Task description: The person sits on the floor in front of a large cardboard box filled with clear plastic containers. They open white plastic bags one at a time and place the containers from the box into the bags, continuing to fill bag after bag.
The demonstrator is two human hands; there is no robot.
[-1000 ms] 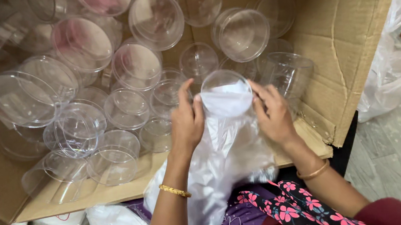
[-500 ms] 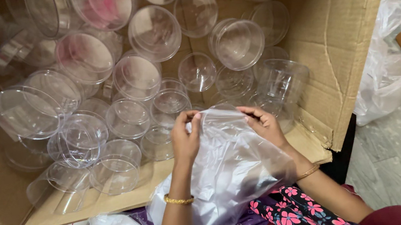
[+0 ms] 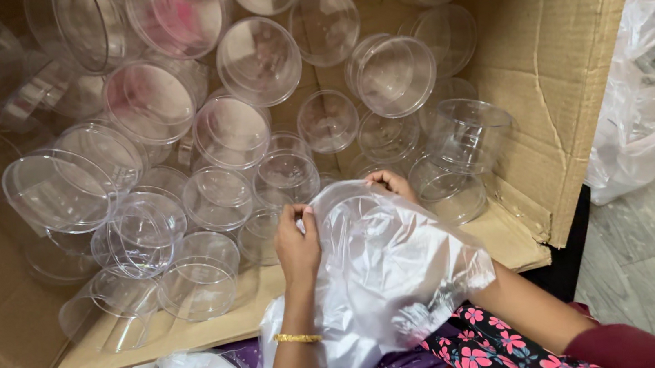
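Your left hand and right hand, fingers pinched on the mouth of a clear plastic bag, hold it over your lap, beside a cardboard box of clear round containers.

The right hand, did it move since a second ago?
Yes. The right hand slid from the right side of the clear plastic bag to its top rim, nearer the containers in the cardboard box, and is now mostly hidden behind the bag.
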